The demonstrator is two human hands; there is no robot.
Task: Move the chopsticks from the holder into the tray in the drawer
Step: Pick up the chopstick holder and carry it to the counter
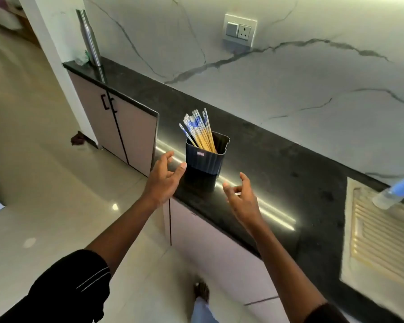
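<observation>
Both hands [165,180] empty beside holder [205,157] of chopsticks [200,130]

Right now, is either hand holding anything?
Nothing. The left hand and right hand hover open, short of the dark ribbed holder of blue-patterned bamboo chopsticks.

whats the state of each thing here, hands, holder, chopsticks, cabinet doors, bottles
left hand: open, empty, just left of the holder, not touching it
right hand: open, empty, over the counter edge
holder: upright on the counter
chopsticks: all standing in the holder, leaning left
cabinet doors: shut
steel bottle: upright
plastic bottle: blurred, looks tilted
</observation>
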